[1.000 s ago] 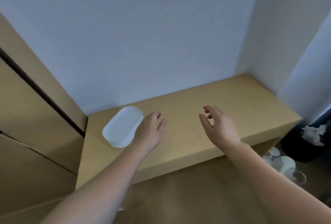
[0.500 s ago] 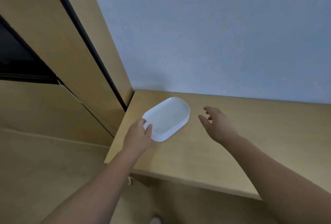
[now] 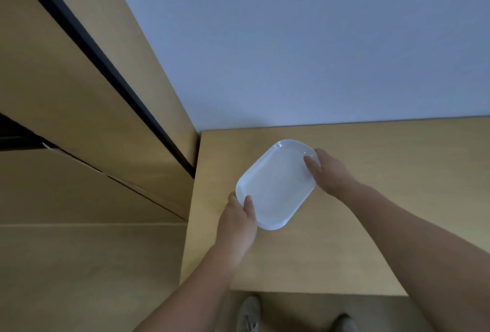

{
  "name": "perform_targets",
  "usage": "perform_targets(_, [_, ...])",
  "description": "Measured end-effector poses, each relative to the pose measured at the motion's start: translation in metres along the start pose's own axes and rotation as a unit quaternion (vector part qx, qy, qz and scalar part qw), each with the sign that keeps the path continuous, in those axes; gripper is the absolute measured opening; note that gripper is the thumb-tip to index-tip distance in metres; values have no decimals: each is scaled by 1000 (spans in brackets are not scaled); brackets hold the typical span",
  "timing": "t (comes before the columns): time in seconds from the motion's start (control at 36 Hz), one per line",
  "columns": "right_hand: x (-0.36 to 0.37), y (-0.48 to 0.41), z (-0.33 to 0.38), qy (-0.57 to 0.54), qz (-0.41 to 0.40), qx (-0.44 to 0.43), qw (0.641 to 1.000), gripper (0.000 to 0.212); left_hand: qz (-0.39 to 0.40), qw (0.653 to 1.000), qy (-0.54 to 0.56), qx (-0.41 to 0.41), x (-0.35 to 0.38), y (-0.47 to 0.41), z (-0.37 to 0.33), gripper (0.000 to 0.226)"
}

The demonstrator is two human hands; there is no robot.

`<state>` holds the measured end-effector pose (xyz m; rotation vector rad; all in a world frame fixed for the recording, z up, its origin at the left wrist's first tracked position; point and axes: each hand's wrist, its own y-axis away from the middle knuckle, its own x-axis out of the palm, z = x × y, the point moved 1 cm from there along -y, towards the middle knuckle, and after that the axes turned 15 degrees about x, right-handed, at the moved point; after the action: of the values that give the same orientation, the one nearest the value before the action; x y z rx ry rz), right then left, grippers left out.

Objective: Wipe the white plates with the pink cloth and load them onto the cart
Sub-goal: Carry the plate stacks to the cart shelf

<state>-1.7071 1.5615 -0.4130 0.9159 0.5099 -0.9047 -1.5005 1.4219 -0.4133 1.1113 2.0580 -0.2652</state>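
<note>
Left grip pinches the plate at its near-left rim, thumb on top. Right grip holds the far-right rim the same way. Taking opposite ends probably keeps it level for lifting. It sits over the surface, near the back-left corner.

Plate over counter, twd back-left corner. L hand at plate's near-left edge, R hand at far-right edge. Wall behind counter, cabinet to left. Shoes on floor before counter's front edge.
</note>
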Motion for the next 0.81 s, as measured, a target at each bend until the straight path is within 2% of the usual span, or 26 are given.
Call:
perform_targets(0.08, [6, -4, 3, -47, 0, 29, 998, 37, 17, 999, 39, 7, -2, -4, 2, 38])
perform_targets(0.28, [12, 1, 2, -137, 5, 46, 990, 35, 3, 993, 118, -4, 0, -8, 1, 34])
perform_targets(0.47, [14, 16, -6, -207, -17, 55, 977, 33, 15, 993, 118, 24, -10, -16, -4, 34])
perform_targets(0.53, [9, 24, -7, -227, -27, 50, 972, 31, 19, 992, 116, 42, -15, -18, -10, 27])
perform_targets(0.61, [-7, 40, -10, -257, -54, 44, 964, 29, 33, 989, 118, 82, -22, -21, -24, 18])
perform_targets(0.72, [-37, 68, -18, -285, -109, 58, 950, 34, 59, 983, 110, 136, -30, -23, -53, 24])
perform_targets(0.81, [-58, 99, -32, -313, -174, 74, 931, 29, 74, 977, 86, 181, -30, -22, -81, 25])
